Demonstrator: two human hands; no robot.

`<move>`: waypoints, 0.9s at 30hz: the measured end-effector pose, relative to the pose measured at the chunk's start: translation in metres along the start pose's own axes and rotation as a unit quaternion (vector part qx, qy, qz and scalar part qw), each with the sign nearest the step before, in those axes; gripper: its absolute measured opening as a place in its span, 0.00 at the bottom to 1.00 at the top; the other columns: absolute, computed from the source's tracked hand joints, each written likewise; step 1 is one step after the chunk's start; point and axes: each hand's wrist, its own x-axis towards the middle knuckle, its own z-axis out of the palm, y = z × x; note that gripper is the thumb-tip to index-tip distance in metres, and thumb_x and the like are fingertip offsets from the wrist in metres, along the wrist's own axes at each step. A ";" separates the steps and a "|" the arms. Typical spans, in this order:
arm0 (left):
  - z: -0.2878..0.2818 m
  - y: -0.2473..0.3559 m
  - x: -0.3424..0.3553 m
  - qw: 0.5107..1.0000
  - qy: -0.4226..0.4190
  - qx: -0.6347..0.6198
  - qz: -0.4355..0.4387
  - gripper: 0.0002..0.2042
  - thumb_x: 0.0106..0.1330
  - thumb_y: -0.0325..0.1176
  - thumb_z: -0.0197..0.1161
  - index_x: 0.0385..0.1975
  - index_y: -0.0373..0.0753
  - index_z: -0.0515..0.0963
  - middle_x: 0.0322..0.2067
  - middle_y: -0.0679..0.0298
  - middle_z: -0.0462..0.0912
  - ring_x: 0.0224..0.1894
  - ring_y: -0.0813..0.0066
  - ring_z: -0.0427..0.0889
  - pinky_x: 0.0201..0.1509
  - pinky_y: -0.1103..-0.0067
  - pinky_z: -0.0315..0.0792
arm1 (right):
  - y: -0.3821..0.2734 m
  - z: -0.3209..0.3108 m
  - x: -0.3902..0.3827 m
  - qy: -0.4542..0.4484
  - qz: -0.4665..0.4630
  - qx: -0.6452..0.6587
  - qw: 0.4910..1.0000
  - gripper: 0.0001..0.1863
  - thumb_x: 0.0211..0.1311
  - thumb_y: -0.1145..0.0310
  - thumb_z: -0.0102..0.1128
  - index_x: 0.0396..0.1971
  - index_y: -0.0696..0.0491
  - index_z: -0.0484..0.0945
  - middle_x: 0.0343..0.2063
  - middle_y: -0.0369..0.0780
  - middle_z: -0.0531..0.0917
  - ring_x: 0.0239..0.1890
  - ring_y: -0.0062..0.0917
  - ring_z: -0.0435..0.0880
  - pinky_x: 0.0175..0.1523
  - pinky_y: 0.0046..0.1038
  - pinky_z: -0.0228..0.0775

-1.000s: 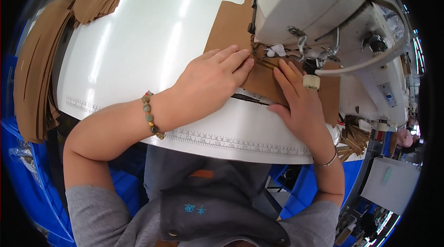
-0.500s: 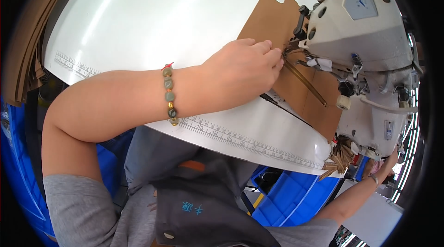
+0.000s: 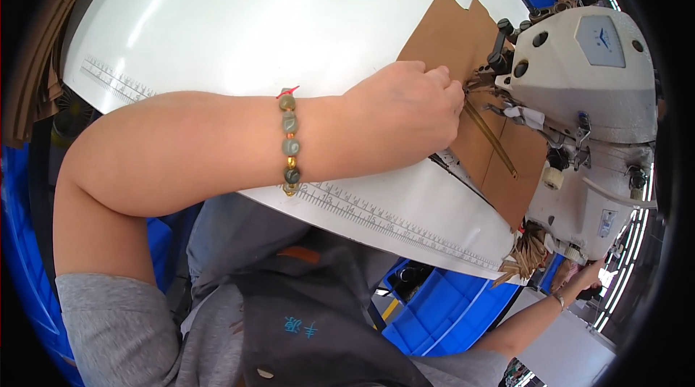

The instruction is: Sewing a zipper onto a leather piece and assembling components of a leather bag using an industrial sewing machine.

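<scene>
Over the brown sheet (image 3: 443,28) on the white sewing table, my left hand (image 3: 416,108) lies with its fingers bent and close together, pressing the sheet beside the sewing machine's needle area. Its fingertips are partly hidden. The sheet runs under the head of the white sewing machine (image 3: 579,90), and a long brass-coloured strip (image 3: 494,139) lies across it. My right arm reaches out to the far right, to the end of the machine. There my right hand (image 3: 590,271) is small, and its fingers are not clear.
A printed ruler scale (image 3: 355,212) runs along the near edge of the white table (image 3: 239,18). Brown scraps (image 3: 527,255) bunch at its right end. A blue bin (image 3: 449,307) stands below. Brown sheets (image 3: 32,61) hang at the far left.
The machine, table and left hand appear shifted slightly in the picture, as the view has moved. My left hand keeps its place on the brown sheet.
</scene>
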 end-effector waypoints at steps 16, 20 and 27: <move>-0.002 0.000 0.001 1.000 -0.017 0.004 -0.001 0.21 0.63 0.29 0.63 0.55 0.28 0.82 0.56 0.52 0.84 0.61 0.61 0.82 0.65 0.73 0.77 | 0.013 0.031 -0.036 0.040 0.108 0.233 0.966 0.30 0.85 0.52 0.43 0.67 0.63 0.73 0.58 0.45 0.83 0.56 0.35 0.83 0.57 0.36 0.80; -0.002 0.001 0.001 1.000 -0.017 0.000 -0.001 0.20 0.63 0.29 0.63 0.55 0.28 0.82 0.56 0.52 0.84 0.60 0.62 0.82 0.63 0.73 0.78 | -0.003 0.037 -0.056 0.048 0.082 0.163 0.982 0.28 0.86 0.54 0.42 0.66 0.63 0.73 0.58 0.46 0.82 0.54 0.35 0.84 0.54 0.37 0.83; -0.001 0.003 0.002 1.000 -0.016 0.014 -0.001 0.20 0.63 0.29 0.63 0.55 0.27 0.82 0.56 0.52 0.84 0.60 0.61 0.82 0.63 0.73 0.78 | -0.010 0.023 -0.042 0.010 0.132 0.146 0.980 0.28 0.84 0.52 0.45 0.63 0.63 0.75 0.55 0.44 0.84 0.52 0.33 0.84 0.55 0.31 0.80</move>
